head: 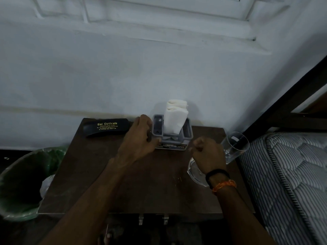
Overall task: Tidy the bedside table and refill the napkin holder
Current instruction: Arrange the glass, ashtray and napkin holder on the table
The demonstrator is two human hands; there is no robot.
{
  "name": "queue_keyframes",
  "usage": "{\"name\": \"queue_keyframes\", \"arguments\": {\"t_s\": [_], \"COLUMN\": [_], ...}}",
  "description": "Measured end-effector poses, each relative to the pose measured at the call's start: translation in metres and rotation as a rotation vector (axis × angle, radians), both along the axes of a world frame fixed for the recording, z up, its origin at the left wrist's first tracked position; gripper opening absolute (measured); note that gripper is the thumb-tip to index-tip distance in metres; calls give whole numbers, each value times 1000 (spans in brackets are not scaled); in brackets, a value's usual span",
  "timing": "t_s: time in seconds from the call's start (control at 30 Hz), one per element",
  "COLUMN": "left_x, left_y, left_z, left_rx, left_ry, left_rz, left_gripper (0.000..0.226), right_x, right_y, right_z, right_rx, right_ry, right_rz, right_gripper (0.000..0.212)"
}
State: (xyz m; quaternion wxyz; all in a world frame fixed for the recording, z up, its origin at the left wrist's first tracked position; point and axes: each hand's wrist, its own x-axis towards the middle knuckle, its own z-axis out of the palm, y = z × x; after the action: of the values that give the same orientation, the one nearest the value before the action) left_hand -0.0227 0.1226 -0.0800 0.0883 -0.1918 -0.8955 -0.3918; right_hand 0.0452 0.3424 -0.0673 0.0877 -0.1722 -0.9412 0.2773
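The dark wooden bedside table [106, 174] fills the lower middle of the frame. My left hand [139, 137] grips the grey plastic napkin holder [187, 133] at centre, steadying it against the wall; white folded napkins [174, 119] stand inside. My right hand [208, 152] hovers curled, holding nothing, beside the tall clear glass [235, 145] near the right edge.

Glass bowl [195, 171] perhaps, half hidden.

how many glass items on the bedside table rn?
2. A tall drinking glass stands at the table's right edge beside the mattress. A clear glass dish lies in front of it, partly hidden under the right hand; more could be behind the arm.
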Motion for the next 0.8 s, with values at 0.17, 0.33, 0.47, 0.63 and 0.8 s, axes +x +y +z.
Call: {"name": "queue_keyframes", "arguments": {"t_s": [0.17,0.33,0.47,0.63,0.8], "left_x": [24,42,51,54,55], "left_y": [13,41,62,81,92], "left_z": [14,7,-2,-15,-29], "left_rx": [5,-201,-306,-313,-308], "left_ry": [-7,-245,-267,-273,-267], "left_rz": [-164,-399,-422,-398,-413], "left_gripper": [18,17,53,97,107], "right_x": [27,54,58,53,40], "right_y": [17,22,48,66,75], "right_z": [16,38,43,24,8], "right_rx": [95,111,246,64,-125], "right_ry": [-58,367,535,214,215], "right_rz": [60,-75,-229,-319,-319], "right_gripper": [16,8,35,110,126]}}
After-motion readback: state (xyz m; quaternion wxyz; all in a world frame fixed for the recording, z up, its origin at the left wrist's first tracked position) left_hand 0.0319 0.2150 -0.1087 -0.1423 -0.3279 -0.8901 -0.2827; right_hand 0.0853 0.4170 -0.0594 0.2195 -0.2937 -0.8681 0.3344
